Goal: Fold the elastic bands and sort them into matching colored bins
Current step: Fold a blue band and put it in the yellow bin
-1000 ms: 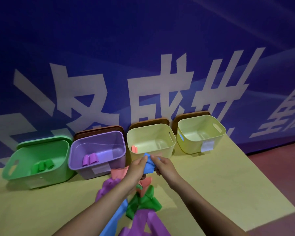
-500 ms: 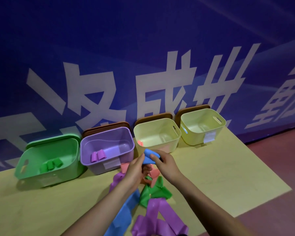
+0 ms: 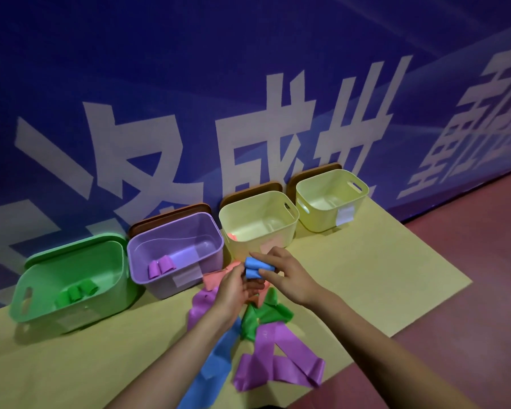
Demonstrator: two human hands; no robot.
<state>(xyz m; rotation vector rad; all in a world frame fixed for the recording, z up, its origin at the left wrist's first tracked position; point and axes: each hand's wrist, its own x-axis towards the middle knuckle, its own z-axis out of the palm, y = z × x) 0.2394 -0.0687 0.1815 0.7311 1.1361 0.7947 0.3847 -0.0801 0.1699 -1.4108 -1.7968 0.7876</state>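
While both hands, left (image 3: 233, 287) and right (image 3: 286, 276), pinch one folded blue elastic band (image 3: 255, 267), it hovers before the pale yellow plastic bin (image 3: 258, 219).

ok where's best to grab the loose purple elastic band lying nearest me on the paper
Pinch the flat purple elastic band at its raised fold on the right end, coming from above and the right. That end lies on bare yellow paper, clear of the green band overlapping its far end.

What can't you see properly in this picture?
- Folded blue band: head view, its far end is covered by the right hand.
- Long blue band: cut off by the bottom edge.
- Pink piece in the middle yellow bin: mostly hidden by the bin's front wall.
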